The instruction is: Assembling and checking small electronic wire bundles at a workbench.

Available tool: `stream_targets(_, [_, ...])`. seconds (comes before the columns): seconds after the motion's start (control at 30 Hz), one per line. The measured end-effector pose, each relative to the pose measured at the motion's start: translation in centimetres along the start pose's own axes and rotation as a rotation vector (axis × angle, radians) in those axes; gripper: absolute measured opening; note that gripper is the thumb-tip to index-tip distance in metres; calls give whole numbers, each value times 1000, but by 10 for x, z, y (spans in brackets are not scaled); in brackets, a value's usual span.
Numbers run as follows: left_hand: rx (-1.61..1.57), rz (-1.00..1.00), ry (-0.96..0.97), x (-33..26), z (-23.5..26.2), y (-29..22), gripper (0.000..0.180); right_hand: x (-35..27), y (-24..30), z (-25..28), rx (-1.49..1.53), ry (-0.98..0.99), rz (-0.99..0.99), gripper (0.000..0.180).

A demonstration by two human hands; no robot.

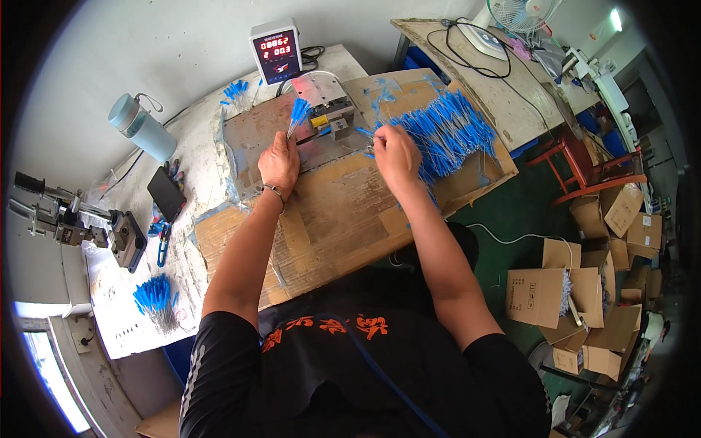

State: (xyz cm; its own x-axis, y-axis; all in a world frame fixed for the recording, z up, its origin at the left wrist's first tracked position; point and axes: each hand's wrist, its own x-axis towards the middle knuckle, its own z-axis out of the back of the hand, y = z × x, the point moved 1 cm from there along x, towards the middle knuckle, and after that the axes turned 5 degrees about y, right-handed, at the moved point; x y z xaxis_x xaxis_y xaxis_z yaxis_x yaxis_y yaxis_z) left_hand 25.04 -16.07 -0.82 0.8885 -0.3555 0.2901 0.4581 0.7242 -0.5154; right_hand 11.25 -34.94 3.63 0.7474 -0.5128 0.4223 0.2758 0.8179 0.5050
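My left hand (279,162) is closed around a small bunch of blue-tipped wires (299,111), their blue ends pointing up and away from me. Just right of that bunch sits a small metal machine (325,102) with a yellow-marked block at its front. My right hand (398,155) is pinched near the machine's right side, and a single blue-tipped wire (364,132) shows at its fingertips. Beside this hand, a large pile of blue-tipped wires (449,135) spreads over the cardboard. The fingers of my right hand partly hide what they grip.
A counter box (276,52) with red digits stands behind the machine. Along the left are a light-blue bottle (142,128), a phone (166,194), a metal hand press (109,230) and another wire bundle (155,301). Cardboard boxes (537,296) and a red stool (584,164) are at right.
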Motion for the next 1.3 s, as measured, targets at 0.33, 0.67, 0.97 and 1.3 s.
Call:
stream_targets(0.33, [99,-111,31,-3,5,-17,16,27,-22,-5,-421,270,73,5])
stream_targets(0.67, [109,-234,6,-2,1,-7,16,-22,19,-8,480,278,-32,11])
stream_targets(0.97, [-147,42,-10,-1,4,-7,19,-15,9,-67,501,273,-199,15])
stream_targets(1.3, [-112,-2,-17,-3,5,-8,21,-5,13,-72,542,283,-240,17])
